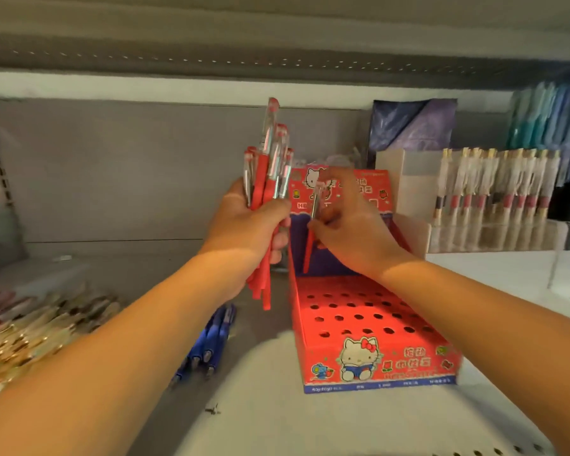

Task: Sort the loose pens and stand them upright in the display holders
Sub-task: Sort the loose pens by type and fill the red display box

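My left hand (250, 222) grips a bundle of red pens (270, 166), held upright above the shelf, left of the holder. My right hand (346, 222) pinches a single red pen (312, 232) and holds it nearly upright over the back rows of the red cartoon-cat display holder (372, 360). The holder's sloped top has several rows of round holes, and the visible ones hold nothing. A few blue pens (211, 343) lie loose on the shelf below my left forearm.
A heap of gold-trimmed pens (37, 330) lies at the left. Clear acrylic holders with upright pens (494, 185) stand at the right back, with blue packets (550, 116) behind. A shelf board runs overhead.
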